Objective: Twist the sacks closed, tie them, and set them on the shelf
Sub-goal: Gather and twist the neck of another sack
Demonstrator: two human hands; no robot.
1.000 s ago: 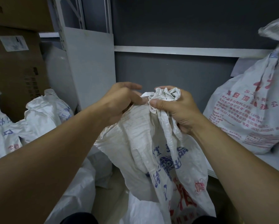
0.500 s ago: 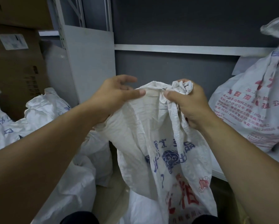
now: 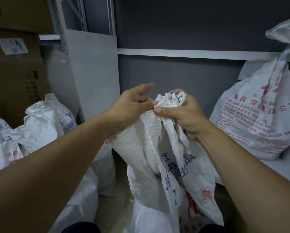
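A white woven sack point(image 3: 159, 148) with blue and red print hangs in front of me, its mouth bunched at the top. My right hand point(image 3: 182, 113) is fisted around the gathered mouth, with crumpled fabric sticking out above the fingers. My left hand point(image 3: 132, 105) pinches the sack's edge just left of that bunch, index finger stretched out. A tied sack point(image 3: 261, 115) with red print stands on the grey shelf point(image 3: 275, 167) at the right, its neck knotted.
Several open white sacks point(image 3: 45, 125) lie on the floor at the left, in front of brown cardboard boxes point(image 3: 15, 68). A pale shelf upright point(image 3: 93, 71) stands between them and the grey back wall. A white rail point(image 3: 174, 52) runs along that wall.
My left hand has pushed the spread fabric rightward into my right hand's bunch, so the sack's mouth is gathered narrower. Both hands sit slightly lower than half a second ago.
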